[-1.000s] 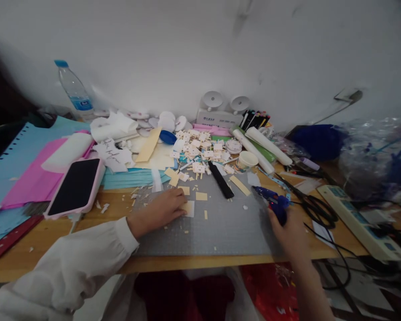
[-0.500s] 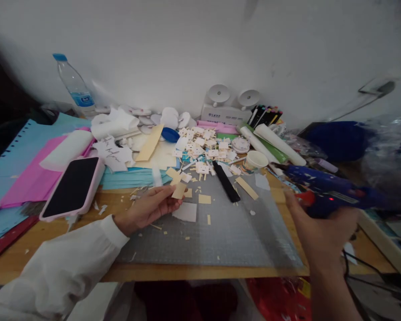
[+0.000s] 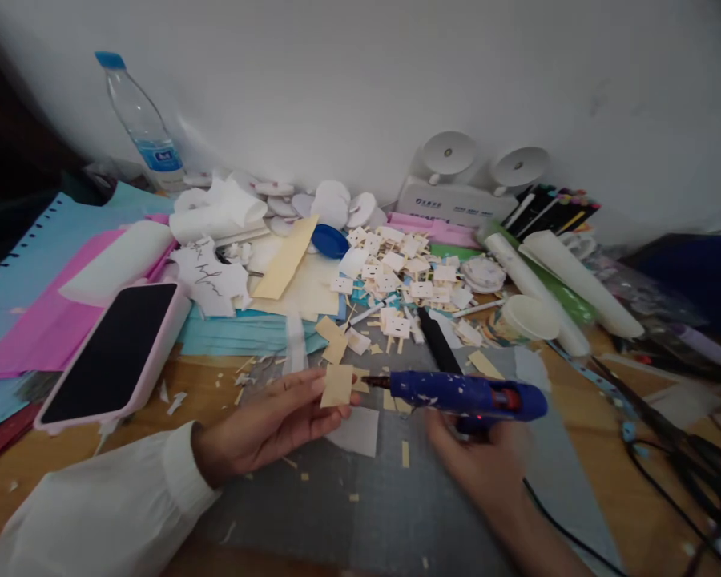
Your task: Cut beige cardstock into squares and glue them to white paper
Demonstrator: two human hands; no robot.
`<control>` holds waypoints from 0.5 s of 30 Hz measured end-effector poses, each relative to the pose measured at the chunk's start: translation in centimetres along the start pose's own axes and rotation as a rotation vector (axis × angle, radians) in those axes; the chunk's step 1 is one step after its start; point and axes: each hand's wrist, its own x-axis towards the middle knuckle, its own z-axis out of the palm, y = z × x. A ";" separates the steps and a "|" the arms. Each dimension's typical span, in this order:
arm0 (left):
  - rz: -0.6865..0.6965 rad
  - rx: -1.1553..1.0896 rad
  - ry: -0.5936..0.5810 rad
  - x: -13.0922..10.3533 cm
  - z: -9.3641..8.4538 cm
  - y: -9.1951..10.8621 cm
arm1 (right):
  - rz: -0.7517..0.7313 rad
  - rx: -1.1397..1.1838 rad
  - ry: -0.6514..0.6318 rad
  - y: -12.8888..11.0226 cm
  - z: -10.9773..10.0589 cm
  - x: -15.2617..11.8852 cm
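Between the fingertips of my left hand [image 3: 288, 417] is a small rectangle of pale yellow card [image 3: 337, 386], held above the cutting mat [image 3: 312, 497]. My right hand [image 3: 481, 461] is wrapped round the handle of a blue glue gun [image 3: 457, 393], which lies sideways with a red light lit. Its nozzle points left and is close to the card's right edge; whether they touch I cannot tell. Beneath my left fingers lies a white paper piece [image 3: 357, 433]. Small yellow card scraps [image 3: 405, 454] are scattered on the mat.
Behind the mat spreads a heap of small white card figures [image 3: 396, 272]. A paper cup [image 3: 525, 318] and black scissors [image 3: 678, 441] are at the right. The glue gun's cord [image 3: 565, 521] trails lower right. A phone [image 3: 114, 353] and a water bottle [image 3: 141, 120] occupy the left.
My right hand has brought the glue gun leftward from the right edge to the yellow card. The left hand still holds the card. The view has shifted, showing the scissors at right.
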 end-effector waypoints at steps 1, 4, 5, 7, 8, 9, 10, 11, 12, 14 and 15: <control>-0.008 -0.008 -0.016 -0.1 0.0 -0.1 | -0.020 0.004 -0.013 0.0 -0.1 -0.1; -0.024 0.005 -0.061 -0.3 0.1 -0.2 | -0.088 -0.003 -0.056 -0.2 -0.2 -0.2; -0.021 0.021 -0.075 -0.4 0.1 -0.3 | -0.098 0.000 -0.075 -0.3 -0.2 -0.2; -0.011 0.062 -0.105 -0.4 0.1 -0.4 | -0.090 0.008 -0.097 -0.3 -0.2 -0.4; -0.006 0.082 -0.124 -0.5 0.2 -0.4 | -0.083 0.006 -0.101 -0.3 -0.2 -0.5; -0.003 0.099 -0.144 -0.5 0.2 -0.5 | -0.087 -0.003 -0.097 -0.3 -0.2 -0.5; 0.003 0.113 -0.160 -0.4 0.2 -0.5 | -0.098 -0.019 -0.093 -0.3 -0.2 -0.5; 0.010 0.124 -0.173 -0.4 0.3 -0.5 | -0.113 -0.038 -0.093 -0.4 -0.3 -0.5; 0.024 0.133 -0.187 -0.4 0.3 -0.5 | -0.133 -0.053 -0.093 -0.4 -0.3 -0.4; 0.061 0.142 -0.205 -0.3 0.3 -0.6 | -0.156 -0.070 -0.094 -0.5 -0.4 -0.3; 0.080 0.144 -0.213 -0.3 0.3 -0.6 | -0.158 -0.072 -0.091 -0.5 -0.5 -0.2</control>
